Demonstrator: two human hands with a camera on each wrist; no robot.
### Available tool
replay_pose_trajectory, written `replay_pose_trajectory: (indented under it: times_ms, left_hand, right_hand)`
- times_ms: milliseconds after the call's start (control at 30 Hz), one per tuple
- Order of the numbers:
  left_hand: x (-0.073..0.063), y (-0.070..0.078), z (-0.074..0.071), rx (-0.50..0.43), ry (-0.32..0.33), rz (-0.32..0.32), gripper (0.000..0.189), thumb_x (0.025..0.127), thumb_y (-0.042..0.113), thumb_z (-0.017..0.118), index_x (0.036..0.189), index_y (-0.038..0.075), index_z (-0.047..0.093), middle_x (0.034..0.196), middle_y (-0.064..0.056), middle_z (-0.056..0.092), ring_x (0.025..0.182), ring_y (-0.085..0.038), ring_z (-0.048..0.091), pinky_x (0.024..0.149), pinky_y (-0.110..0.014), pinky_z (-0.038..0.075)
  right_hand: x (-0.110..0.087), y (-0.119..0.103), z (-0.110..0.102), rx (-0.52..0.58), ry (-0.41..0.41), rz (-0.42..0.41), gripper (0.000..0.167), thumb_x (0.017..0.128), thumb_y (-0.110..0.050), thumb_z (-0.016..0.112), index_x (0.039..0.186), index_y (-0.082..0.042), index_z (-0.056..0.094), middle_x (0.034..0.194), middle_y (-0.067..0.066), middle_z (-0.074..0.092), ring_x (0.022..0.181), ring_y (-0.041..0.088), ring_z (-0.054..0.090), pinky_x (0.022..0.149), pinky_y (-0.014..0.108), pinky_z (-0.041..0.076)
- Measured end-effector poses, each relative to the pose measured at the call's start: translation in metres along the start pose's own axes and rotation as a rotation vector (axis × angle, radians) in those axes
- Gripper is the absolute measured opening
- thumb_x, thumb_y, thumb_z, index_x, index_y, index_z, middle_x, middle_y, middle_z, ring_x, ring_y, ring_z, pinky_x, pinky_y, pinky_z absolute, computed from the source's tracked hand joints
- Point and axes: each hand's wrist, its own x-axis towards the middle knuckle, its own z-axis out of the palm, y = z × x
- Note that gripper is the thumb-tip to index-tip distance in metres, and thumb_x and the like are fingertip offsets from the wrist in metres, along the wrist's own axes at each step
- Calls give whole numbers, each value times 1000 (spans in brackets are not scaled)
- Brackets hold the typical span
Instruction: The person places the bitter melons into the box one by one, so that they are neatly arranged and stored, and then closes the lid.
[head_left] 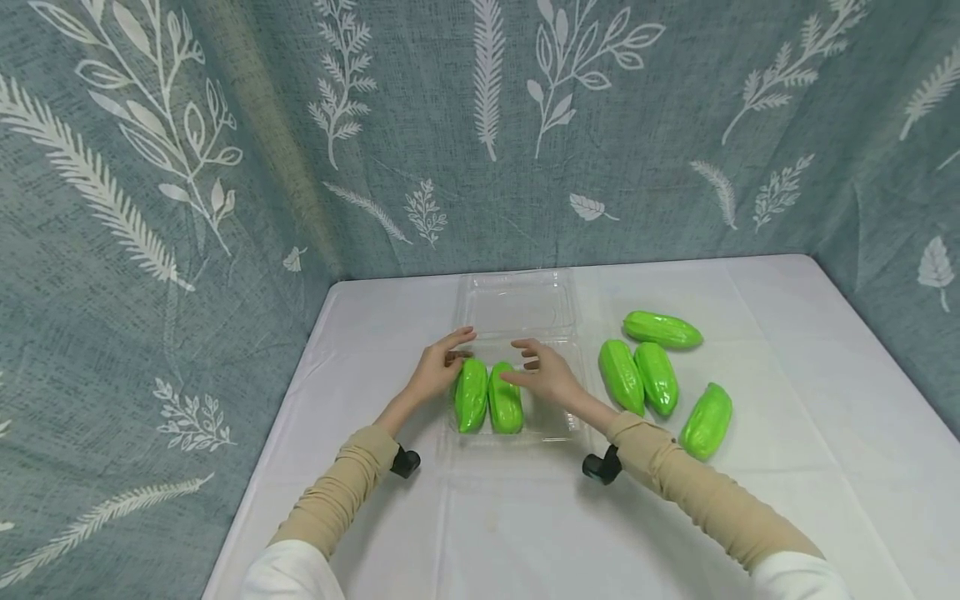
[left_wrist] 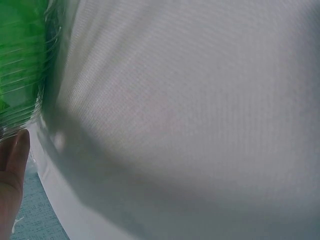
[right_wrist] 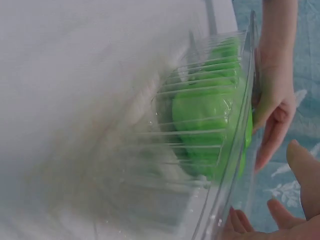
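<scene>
Two glossy green ridged fruits (head_left: 471, 396) lie side by side in the left part of a clear plastic clamshell box (head_left: 551, 417), its lid (head_left: 516, 302) folded open away from me. My left hand (head_left: 435, 371) is at the box's left edge, thumb close to the top end of the left fruit; whether it touches is unclear. In the left wrist view its fingertip (left_wrist: 22, 137) is by the box's ribbed wall. Above the box, my right hand (head_left: 551, 375) has its fingers spread and loosely bent, partly over the second fruit (head_left: 506, 408), with nothing gripped.
Several more green fruits (head_left: 660, 329) lie loose on the white-covered table (head_left: 787, 383), right of the box. A grey-blue leaf-patterned curtain (head_left: 450, 125) stands behind and along the sides.
</scene>
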Motion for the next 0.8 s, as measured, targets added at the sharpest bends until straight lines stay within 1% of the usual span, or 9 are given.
replay_pose_trajectory:
  times_ms: [100, 167, 200, 333, 400, 433, 633, 800]
  left_hand:
    - [2, -3, 1, 1, 3, -6, 44, 85, -21, 42, 129, -16, 47, 142, -33, 38, 107, -48, 59, 92, -50, 52]
    - [4, -15, 3, 8, 15, 6, 44, 86, -20, 42, 129, -15, 48, 143, -31, 39, 106, -45, 61, 91, -45, 54]
    - [4, -16, 4, 6, 15, 3, 44, 86, -20, 42, 129, -15, 48, 143, -31, 39, 106, -45, 61, 91, -46, 54]
    - [4, -13, 3, 7, 18, 17, 43, 86, -20, 42, 128, -16, 48, 142, -32, 39, 106, -45, 61, 90, -46, 54]
    - [2, -2, 1, -2, 9, 6, 43, 86, -21, 41, 128, -18, 48, 142, -34, 38, 106, -48, 60, 90, -51, 53]
    - [1, -1, 1, -4, 10, 8, 43, 86, -21, 41, 128, -18, 48, 142, -34, 38, 106, -48, 60, 90, -51, 53]
    - [1, -1, 1, 1, 11, 6, 42, 86, -21, 41, 128, -17, 48, 142, -33, 38, 106, -48, 60, 89, -52, 53]
    - [1, -1, 1, -2, 9, 7, 43, 86, -21, 41, 128, -17, 48, 142, -33, 38, 107, -48, 59, 91, -51, 52]
  right_hand:
    - [-1, 1, -3, 2, -1, -3, 61, 87, -26, 68, 139, -4, 44, 136, 27, 48, 119, 41, 54, 97, 48, 51]
    - [-2, 2, -5, 5, -1, -1, 62, 87, -26, 68, 140, -4, 43, 137, 26, 48, 120, 42, 54, 97, 48, 50]
    - [-2, 3, -6, 6, 1, 2, 62, 87, -26, 68, 140, -5, 43, 137, 26, 48, 120, 41, 54, 97, 48, 50]
    - [-3, 4, -11, 13, 10, -5, 64, 86, -26, 68, 141, -5, 42, 138, 25, 48, 119, 42, 55, 97, 48, 51]
    - [-4, 4, -13, 16, 7, -9, 64, 87, -26, 68, 142, -6, 41, 138, 25, 47, 119, 41, 55, 97, 48, 50]
    - [-5, 4, -15, 16, 5, -13, 64, 88, -26, 67, 142, -6, 40, 139, 25, 47, 119, 42, 54, 97, 48, 50]
    - [-7, 5, -21, 28, 2, -13, 64, 89, -26, 66, 144, -8, 38, 143, 25, 43, 121, 42, 53, 98, 49, 49]
    - [-9, 3, -28, 34, 8, -13, 64, 89, -27, 65, 144, -7, 38, 142, 25, 43, 122, 42, 52, 96, 49, 51]
